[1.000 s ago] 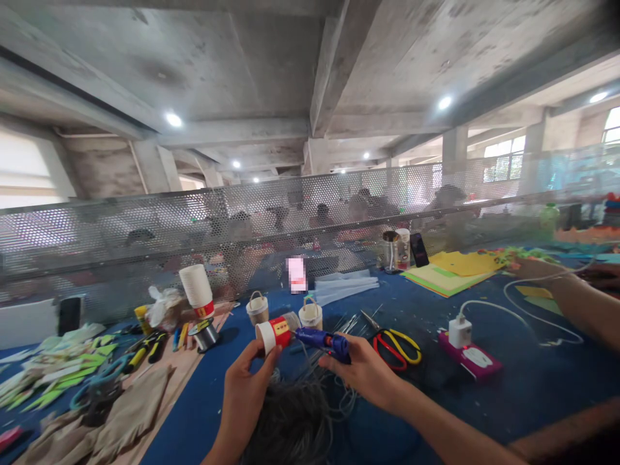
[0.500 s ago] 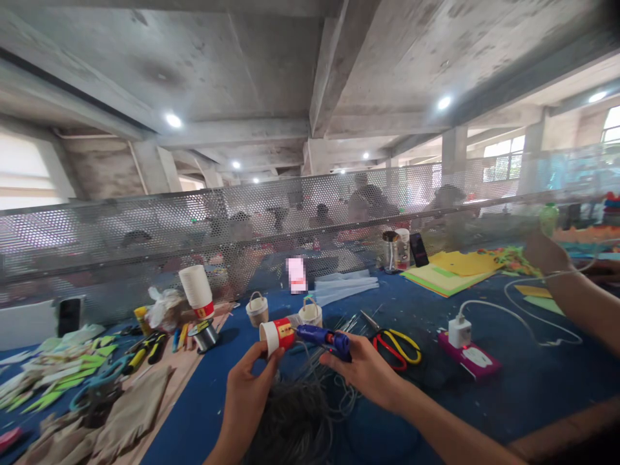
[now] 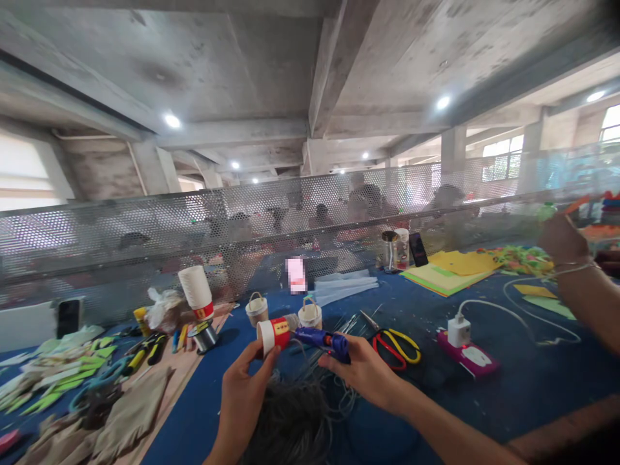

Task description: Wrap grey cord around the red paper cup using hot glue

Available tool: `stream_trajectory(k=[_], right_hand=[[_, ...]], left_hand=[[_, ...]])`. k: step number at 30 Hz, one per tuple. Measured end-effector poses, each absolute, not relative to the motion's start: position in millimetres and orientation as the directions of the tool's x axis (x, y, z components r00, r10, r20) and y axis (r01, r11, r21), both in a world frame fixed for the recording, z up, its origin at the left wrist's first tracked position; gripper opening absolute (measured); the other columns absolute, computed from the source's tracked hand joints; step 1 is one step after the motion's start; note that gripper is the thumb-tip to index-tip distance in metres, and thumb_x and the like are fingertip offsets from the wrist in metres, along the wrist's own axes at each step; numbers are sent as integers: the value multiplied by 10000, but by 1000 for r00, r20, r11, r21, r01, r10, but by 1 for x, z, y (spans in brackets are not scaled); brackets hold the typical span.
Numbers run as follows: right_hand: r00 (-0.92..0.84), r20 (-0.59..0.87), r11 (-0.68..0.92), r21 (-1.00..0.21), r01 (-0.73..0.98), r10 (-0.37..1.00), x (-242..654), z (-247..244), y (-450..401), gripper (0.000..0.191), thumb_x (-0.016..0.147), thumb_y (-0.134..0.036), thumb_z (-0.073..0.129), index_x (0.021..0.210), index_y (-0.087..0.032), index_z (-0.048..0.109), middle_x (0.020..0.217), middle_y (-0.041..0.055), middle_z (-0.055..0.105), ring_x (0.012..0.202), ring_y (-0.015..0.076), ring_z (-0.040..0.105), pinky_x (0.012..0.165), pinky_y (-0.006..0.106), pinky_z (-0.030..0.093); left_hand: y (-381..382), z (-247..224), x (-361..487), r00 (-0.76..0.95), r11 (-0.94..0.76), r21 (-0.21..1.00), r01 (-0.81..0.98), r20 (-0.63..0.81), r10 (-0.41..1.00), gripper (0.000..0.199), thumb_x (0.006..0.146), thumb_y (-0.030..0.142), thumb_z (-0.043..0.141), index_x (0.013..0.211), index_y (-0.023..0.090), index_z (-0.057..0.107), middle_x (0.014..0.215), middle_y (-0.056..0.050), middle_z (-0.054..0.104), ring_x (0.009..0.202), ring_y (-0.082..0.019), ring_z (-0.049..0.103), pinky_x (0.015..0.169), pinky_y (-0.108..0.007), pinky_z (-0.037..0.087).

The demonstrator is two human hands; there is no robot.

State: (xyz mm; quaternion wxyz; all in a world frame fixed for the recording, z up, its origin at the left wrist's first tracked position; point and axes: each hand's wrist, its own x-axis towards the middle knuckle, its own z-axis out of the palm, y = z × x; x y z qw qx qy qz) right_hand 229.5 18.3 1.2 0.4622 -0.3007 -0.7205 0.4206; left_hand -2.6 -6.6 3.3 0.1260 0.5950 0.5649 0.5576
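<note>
My left hand (image 3: 245, 381) is closed round the rim end of a paper cup (image 3: 274, 334), white with a red and yellow band, tipped on its side with its base to the right. In my right hand (image 3: 368, 371) is a blue glue gun (image 3: 322, 339), its nozzle at the cup's base; whether they touch I cannot make out. Two small handled cups, a left one (image 3: 256, 310) and a right one (image 3: 310, 315), stand just behind. A dark, hairy grey bundle (image 3: 295, 420) lies below my hands, beside loose clear strands (image 3: 346, 400).
Scissors (image 3: 397, 345) with red and yellow handles lie right of my right hand, near a pink power strip (image 3: 467, 355) with a plugged charger. Stacked paper cups (image 3: 195, 290) rest on a wire spool (image 3: 203, 336). Another person's hand (image 3: 564, 239) is at right. A perforated metal screen (image 3: 271, 226) runs behind.
The cup has turned slightly and shifted a little left in my left hand, with the glue gun following. At right, the other person's hand has risen with an orange strip.
</note>
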Motion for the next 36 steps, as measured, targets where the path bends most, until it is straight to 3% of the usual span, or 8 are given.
stream_trajectory(k=[13, 23, 28, 36], right_hand=[[-384, 407, 439, -898, -4, 829, 229, -3, 21, 300, 821, -469, 687, 911, -183, 683, 779, -13, 602, 671, 132, 470, 623, 227, 418], [-389, 358, 381, -924, -19, 849, 230, -5, 21, 329, 818, -485, 686, 922, -174, 663, 728, -27, 525, 600, 100, 371, 515, 203, 355], [-398, 321, 348, -938, -6, 859, 229, -8, 23, 383, 808, -524, 682, 931, -164, 645, 676, -43, 452, 547, 78, 329, 451, 183, 328], [-406, 315, 347, -938, 4, 858, 232, -3, 22, 416, 817, -540, 666, 985, -159, 654, 695, -31, 460, 571, 83, 348, 456, 170, 349]], left_hand=[[-8, 5, 2, -279, -330, 758, 563, 550, 787, 311, 783, 446, 666, 943, 190, 744, 873, -5, 751, 851, -234, 657, 734, -260, 471], [-7, 2, 0, -278, -303, 742, 598, 546, 790, 341, 774, 474, 664, 913, 171, 735, 830, -9, 739, 781, -221, 643, 627, -231, 459], [-8, 3, 3, -274, -318, 725, 611, 570, 775, 330, 776, 467, 658, 890, 166, 736, 794, -4, 733, 752, -210, 639, 658, -229, 474], [-9, 4, 3, -254, -332, 681, 652, 610, 751, 257, 772, 421, 661, 830, 178, 726, 723, 21, 702, 707, -190, 635, 673, -219, 472]])
